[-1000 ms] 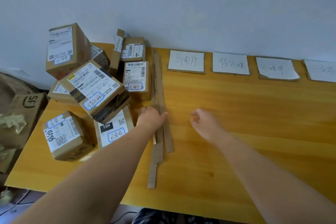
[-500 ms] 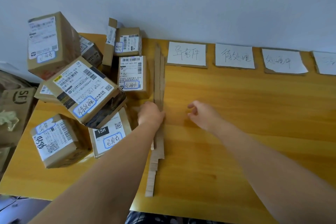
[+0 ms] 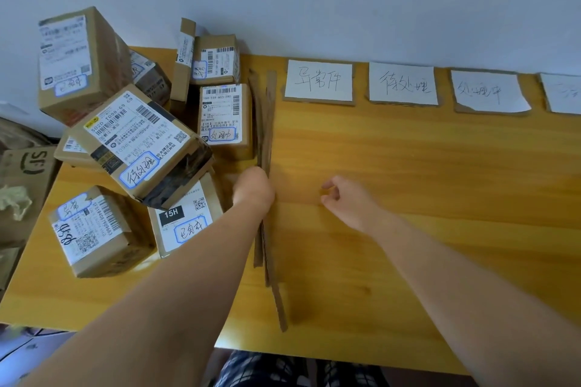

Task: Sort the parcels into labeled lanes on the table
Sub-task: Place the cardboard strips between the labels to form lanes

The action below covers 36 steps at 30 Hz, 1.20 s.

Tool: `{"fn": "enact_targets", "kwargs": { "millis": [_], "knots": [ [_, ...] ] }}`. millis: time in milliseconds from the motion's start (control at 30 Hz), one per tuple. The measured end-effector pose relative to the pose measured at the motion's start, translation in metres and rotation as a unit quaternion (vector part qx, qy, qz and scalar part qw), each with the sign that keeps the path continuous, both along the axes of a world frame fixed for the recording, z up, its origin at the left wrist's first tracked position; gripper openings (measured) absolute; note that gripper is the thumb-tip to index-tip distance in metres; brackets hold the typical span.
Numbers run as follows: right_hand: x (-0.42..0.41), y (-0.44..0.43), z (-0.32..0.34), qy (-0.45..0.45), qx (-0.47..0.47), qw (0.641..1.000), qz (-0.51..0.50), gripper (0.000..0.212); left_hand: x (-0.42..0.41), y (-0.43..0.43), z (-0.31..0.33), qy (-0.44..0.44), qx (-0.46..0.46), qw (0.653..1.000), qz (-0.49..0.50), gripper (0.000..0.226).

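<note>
While the parcels (image 3: 141,148) are lying heaped at the left end of the worktop (image 3: 424,182), none is sitting below a label yet, so the sorting proper appears not to have begun. Four label cards (image 3: 319,80) are lying in a row along the wall, the rightmost cut off by the frame edge. A bundle of cardboard strips (image 3: 265,122) is running from the wall side toward the near edge, just beside the heap and left of the first card. The left hand (image 3: 253,190) is resting against the strips about midway along. Its back is facing the camera and its fingers are hidden, so whether it is gripping or only pressing them cannot be told. The right hand (image 3: 345,201) is poised at bare wood a little to the right, apart from the strips, fingers loosely curled and holding nothing. Judged step: marking out the lanes with dividers. The next move is probably calling for one strip to be separated from the bundle and laid straight between two cards, without nudging the leaning parcels.
</note>
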State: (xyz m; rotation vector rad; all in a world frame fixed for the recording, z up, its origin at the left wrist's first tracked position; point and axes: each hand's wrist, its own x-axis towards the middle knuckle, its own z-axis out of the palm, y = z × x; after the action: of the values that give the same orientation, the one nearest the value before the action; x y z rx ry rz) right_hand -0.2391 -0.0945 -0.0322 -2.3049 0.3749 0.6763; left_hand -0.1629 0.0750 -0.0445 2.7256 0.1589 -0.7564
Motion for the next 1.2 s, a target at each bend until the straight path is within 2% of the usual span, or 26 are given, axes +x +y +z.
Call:
{"fn": "enact_targets", "kwargs": {
  "millis": [100,300,533,700,800,900,1033,1200],
  "knots": [
    [-0.005,-0.001,0.002,-0.001,0.01,1.0,-0.007,0.029,-0.002,0.002,0.002,0.0,0.006,1.0,-0.007,0.012],
    [-0.012,0.001,0.003,-0.015,0.014,1.0,-0.008,0.031,-0.011,0.009,0.013,-0.002,-0.009,1.0,0.008,0.023],
    [-0.012,0.014,0.028,-0.062,0.015,0.998,-0.029,0.03,-0.032,0.007,0.053,-0.06,-0.163,0.981,0.082,0.025],
    [0.0,0.023,0.07,-0.105,0.08,0.988,-0.081,0.022,-0.042,0.01,0.093,-0.05,-0.355,0.925,0.128,0.015],
    [0.007,0.028,0.093,-0.129,0.159,0.967,-0.151,0.016,-0.043,0.014,0.117,-0.067,-0.403,0.907,0.104,0.011],
    [0.01,0.032,0.113,-0.121,0.252,0.937,-0.21,0.028,-0.044,0.019,0.134,-0.076,-0.438,0.892,0.074,0.007],
    [0.013,0.036,0.127,-0.104,0.327,0.906,-0.249,0.036,-0.047,0.024,0.143,-0.073,-0.462,0.883,0.031,0.016],
    [0.018,0.04,0.133,-0.106,0.408,0.858,-0.293,0.026,-0.051,0.027,0.145,-0.059,-0.478,0.876,0.012,0.013]
  ]
}}
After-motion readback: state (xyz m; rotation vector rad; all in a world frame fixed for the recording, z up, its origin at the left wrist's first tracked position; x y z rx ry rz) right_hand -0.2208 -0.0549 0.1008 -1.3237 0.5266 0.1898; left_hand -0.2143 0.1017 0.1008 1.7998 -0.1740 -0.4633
